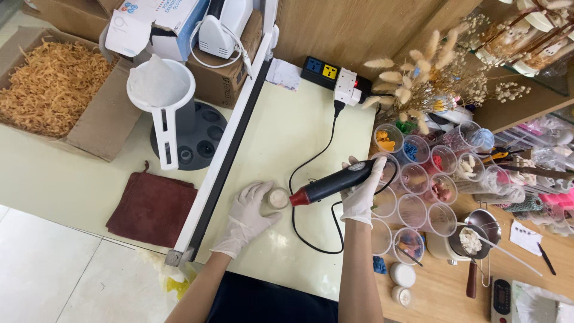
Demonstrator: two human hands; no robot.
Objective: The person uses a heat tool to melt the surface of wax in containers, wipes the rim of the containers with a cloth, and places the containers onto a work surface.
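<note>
A pale cream worktop (281, 137) is crossed by a black cable (311, 161), and a small round white jar (278, 198) is set on it. A black power strip (335, 76) is laid at its far edge. Clear plastic cups (412, 209) are grouped on the adjoining light wooden surface (442, 293).

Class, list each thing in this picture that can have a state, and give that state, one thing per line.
Left hand: gloved, holding the small jar.
Small jar: upright on the table, open top.
Right hand: gloved, gripping the heat gun.
Heat gun: held level, red nozzle at the jar, corded.
Power strip: white plug inserted.
Cups: upright, open, some with coloured bits.
Pot: holds white lumps.
Cloth: folded.
</note>
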